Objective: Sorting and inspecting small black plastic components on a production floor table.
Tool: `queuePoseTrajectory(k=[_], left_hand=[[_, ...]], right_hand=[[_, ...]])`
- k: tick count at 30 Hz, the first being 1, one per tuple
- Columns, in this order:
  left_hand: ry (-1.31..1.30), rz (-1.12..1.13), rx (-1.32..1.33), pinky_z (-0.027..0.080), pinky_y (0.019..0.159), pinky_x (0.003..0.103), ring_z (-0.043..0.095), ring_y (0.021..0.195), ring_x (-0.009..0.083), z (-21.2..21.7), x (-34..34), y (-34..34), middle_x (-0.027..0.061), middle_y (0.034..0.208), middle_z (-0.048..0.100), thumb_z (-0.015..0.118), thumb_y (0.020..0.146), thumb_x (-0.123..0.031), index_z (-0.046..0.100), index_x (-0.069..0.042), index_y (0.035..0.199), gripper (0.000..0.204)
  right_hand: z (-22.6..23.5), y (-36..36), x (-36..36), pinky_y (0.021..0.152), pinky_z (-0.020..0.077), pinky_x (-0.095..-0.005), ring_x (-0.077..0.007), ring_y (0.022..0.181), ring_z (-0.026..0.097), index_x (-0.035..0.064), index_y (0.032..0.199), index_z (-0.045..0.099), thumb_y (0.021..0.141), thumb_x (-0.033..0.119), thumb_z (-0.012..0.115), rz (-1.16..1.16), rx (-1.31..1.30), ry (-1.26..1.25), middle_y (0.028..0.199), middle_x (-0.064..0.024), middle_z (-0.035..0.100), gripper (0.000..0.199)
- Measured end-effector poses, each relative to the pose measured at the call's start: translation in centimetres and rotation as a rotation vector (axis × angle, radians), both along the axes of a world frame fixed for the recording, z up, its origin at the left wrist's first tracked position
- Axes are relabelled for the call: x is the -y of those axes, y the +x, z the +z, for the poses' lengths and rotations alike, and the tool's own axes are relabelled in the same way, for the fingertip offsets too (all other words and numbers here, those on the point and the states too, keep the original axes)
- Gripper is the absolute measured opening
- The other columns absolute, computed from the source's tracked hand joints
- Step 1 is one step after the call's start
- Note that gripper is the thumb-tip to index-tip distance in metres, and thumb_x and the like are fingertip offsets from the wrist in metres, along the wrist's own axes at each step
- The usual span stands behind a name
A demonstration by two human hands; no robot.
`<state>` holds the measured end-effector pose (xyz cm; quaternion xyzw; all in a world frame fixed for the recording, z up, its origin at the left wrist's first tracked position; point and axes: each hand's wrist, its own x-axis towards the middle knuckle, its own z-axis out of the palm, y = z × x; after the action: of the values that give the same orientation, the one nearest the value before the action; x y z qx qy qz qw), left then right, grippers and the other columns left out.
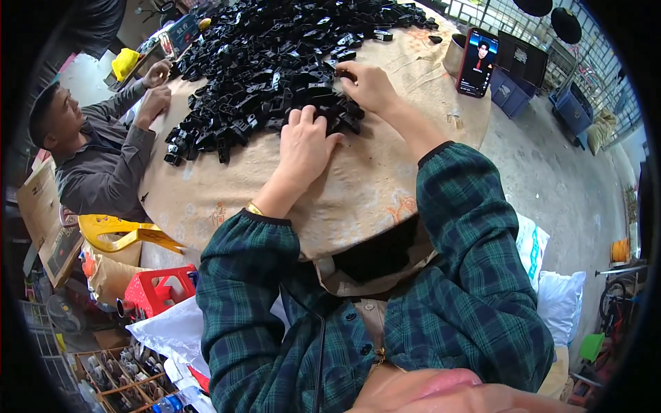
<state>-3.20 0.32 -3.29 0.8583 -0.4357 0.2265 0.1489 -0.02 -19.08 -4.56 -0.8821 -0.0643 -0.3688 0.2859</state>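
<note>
With twelve o'clock as the far edge, the black plastic pieces [268, 76] you are working through form a broad, jumbled heap from ten to twelve o'clock on the cloth-covered table [441, 89], its near edge right under your fingers. Your left hand [303, 144] lies palm down at eleven o'clock on that near edge, thumb standing wide of the fingers; what lies beneath the fingertips is hidden. Your right hand [368, 86], between twelve and one, reaches to the heap's right flank with thumb and forefinger drawn narrow by a dark bit, though you cannot tell whether it is gripped or only touched. Judging by the size of the heap, much of the handling looks left to do. No neat row or separate stack of finished pieces shows on the tabletop; a loose piece [435, 39] sits off the heap at one o'clock. At five o'clock, below the table edge, an open brown container [337, 283] has a dark inside, too murky to count as done work. The co-worker's hands [157, 86] are at ten o'clock, beside the heap's left side.
</note>
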Motion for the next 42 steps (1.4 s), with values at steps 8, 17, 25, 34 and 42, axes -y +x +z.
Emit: queuePoseTrajectory(k=[8,17,25,34,42], left_hand=[[-0.019,0.134,0.011,0.041,0.067,0.037,0.052,0.084,0.0252,0.1,-0.3,2.6,0.0082,0.085,0.053,0.053,0.078,-0.015,0.057,-0.007,0.086,0.011],[0.108,0.193,0.158,0.039,0.068,0.035,0.050,0.083,0.0230,-0.4,0.0,3.0,0.0064,0.083,0.053,0.051,0.072,-0.009,0.051,-0.008,0.080,0.008],[-0.032,0.087,0.046,0.040,0.074,0.037,0.052,0.084,0.0275,-0.2,-0.5,3.8,0.0095,0.087,0.057,0.056,0.068,-0.006,0.053,-0.006,0.094,0.026],[-0.878,-0.209,-0.943,0.049,0.065,0.024,0.059,0.073,0.0128,0.8,-0.7,4.7,0.0072,0.082,0.059,0.065,0.072,-0.005,0.051,0.000,0.113,0.044],[-0.989,-0.367,-1.104,0.052,0.071,0.024,0.060,0.077,0.0119,2.1,-1.0,2.6,0.0075,0.086,0.061,0.066,0.075,-0.004,0.055,0.004,0.104,0.032]], right_hand=[[1.7,-0.6,1.2,0.067,0.0511,-0.0234,-0.0129,0.074,0.060,-0.0001,0.107,0.055,0.080,0.004,0.055,0.369,-0.165,0.804,0.089,-0.0065,0.060,0.027],[5.0,-5.2,-1.9,0.066,0.0525,-0.0236,-0.0129,0.072,0.060,0.0002,0.095,0.061,0.074,0.008,0.063,1.066,-1.039,0.370,0.088,-0.0073,0.062,0.022],[3.6,-3.6,-2.3,0.058,0.0471,-0.0218,-0.0089,0.063,0.057,-0.0006,0.092,0.061,0.073,0.007,0.061,0.685,-0.777,0.298,0.078,-0.0054,0.063,0.020],[3.2,-3.1,-2.5,0.061,0.0535,-0.0251,-0.0136,0.067,0.061,-0.0004,0.099,0.053,0.085,0.012,0.055,0.608,-0.432,1.186,0.082,-0.0077,0.059,0.019],[2.8,-3.6,-4.5,0.054,0.0506,-0.0220,-0.0130,0.060,0.060,-0.0020,0.091,0.055,0.084,0.010,0.056,0.594,-0.371,1.016,0.078,-0.0080,0.059,0.014]])
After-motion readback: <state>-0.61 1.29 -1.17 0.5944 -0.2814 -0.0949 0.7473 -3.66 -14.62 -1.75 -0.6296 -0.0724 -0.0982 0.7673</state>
